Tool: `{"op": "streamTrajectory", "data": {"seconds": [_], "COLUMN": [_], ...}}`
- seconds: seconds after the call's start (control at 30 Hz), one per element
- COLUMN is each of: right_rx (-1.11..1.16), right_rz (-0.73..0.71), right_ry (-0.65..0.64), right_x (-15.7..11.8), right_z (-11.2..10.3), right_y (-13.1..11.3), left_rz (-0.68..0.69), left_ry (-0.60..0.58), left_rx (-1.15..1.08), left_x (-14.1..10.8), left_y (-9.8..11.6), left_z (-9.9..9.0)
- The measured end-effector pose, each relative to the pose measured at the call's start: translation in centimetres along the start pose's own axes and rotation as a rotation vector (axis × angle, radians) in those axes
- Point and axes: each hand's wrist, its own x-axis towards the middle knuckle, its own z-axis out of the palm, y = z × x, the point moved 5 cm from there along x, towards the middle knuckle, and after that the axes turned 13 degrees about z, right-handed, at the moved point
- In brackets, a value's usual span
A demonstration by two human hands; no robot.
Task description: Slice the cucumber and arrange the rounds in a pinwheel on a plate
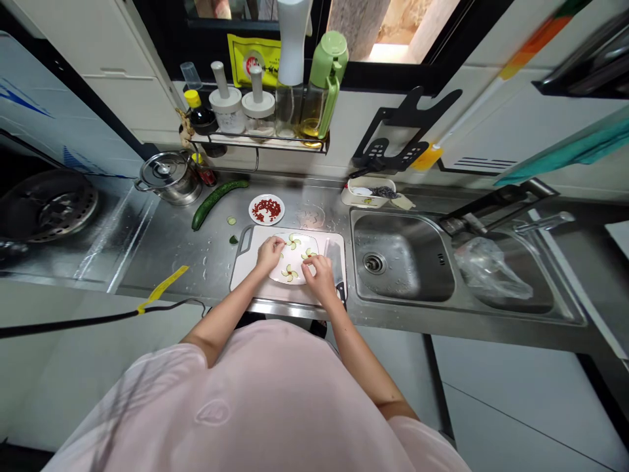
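Note:
A white plate [303, 241] lies on the pale cutting board [255, 252], carrying several flower shapes of thin cucumber slices [289, 273] with small red centres. My left hand [269, 255] is over the plate's left side, thumb and fingertips drawn together; anything between them is too small to see. Above the right side, my right hand [321, 276] pinches close to another cucumber flower [308, 254]; what it holds I cannot make out. A kitchen knife [334, 257] lies at the board's right edge, its handle partly behind my right hand. Beyond the board stands a small dish of chopped red pieces [266, 210].
A whole cucumber [216, 202] and cut cucumber ends [232, 240] lie left of the board. Behind them stands a steel pot [170, 178]. The sink [403, 255] is to the right, with a plastic bag [491, 269] in its second basin. A seasoning rack [260, 139] hangs above.

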Motion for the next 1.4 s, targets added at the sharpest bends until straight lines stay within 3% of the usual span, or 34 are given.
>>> {"op": "streamTrajectory", "data": {"seconds": [0.17, 0.37, 0.93, 1.03, 1.17, 1.4], "right_rx": [-0.016, -0.039, -0.109, -0.108, -0.097, -0.047], "right_rz": [-0.026, -0.105, -0.168, -0.163, -0.141, -0.11], "right_ry": [-0.034, -0.111, -0.183, -0.207, -0.195, -0.135], "right_x": [0.3, -0.2, -0.8, -0.7, 0.0, 2.3], "right_z": [0.5, 1.3, 1.8, 1.9, 1.5, 1.0], "right_y": [-1.0, -2.0, -2.4, -2.6, -2.9, -3.4], "left_rz": [0.055, 0.117, 0.135, 0.107, 0.04, -0.053], "left_ry": [-0.152, -0.245, -0.333, -0.303, -0.132, 0.074], "left_rx": [0.022, 0.062, 0.142, 0.087, -0.027, 0.041], "left_x": [-2.8, -4.7, -5.8, -5.8, -5.2, -4.0], "left_y": [2.0, 3.4, 4.8, 4.3, 2.5, -1.0], "left_z": [0.1, -0.5, -0.9, -1.1, -2.5, -4.9]}}
